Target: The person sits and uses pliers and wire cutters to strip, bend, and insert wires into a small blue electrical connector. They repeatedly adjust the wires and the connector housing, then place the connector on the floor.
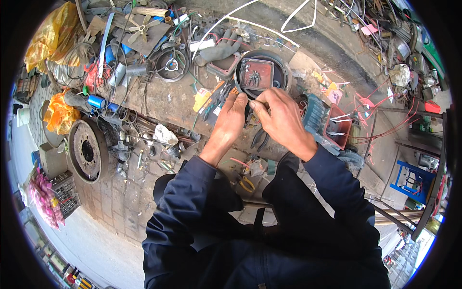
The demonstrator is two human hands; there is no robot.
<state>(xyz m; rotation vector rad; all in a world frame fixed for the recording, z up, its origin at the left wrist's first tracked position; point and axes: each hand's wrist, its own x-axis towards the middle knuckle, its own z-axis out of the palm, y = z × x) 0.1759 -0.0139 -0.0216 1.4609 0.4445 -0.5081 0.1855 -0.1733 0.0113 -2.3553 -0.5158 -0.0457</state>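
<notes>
My left hand (230, 121) and my right hand (281, 119) come close together at the near rim of a round dark metal housing (286, 72). The right thumb and forefinger are pinched together. The left fingers are closed too, and whatever small thing lies between the hands is hard to make out. Inside the housing sits a reddish square tray (267, 68) with small dark metal parts (256, 77) in it. Black-handled pliers (260, 139) lie just below my hands. A yellow-and-dark package (204, 99) rests left of my left hand.
Yellow-handled pliers (247, 183) lie on the ground between my legs. A blue-grey ribbed motor casing (314, 115) stands at the right, with red wires (385, 137) beyond it. Leftward are a wheel rim (100, 161), a round metal frame (180, 73) and tangled scrap.
</notes>
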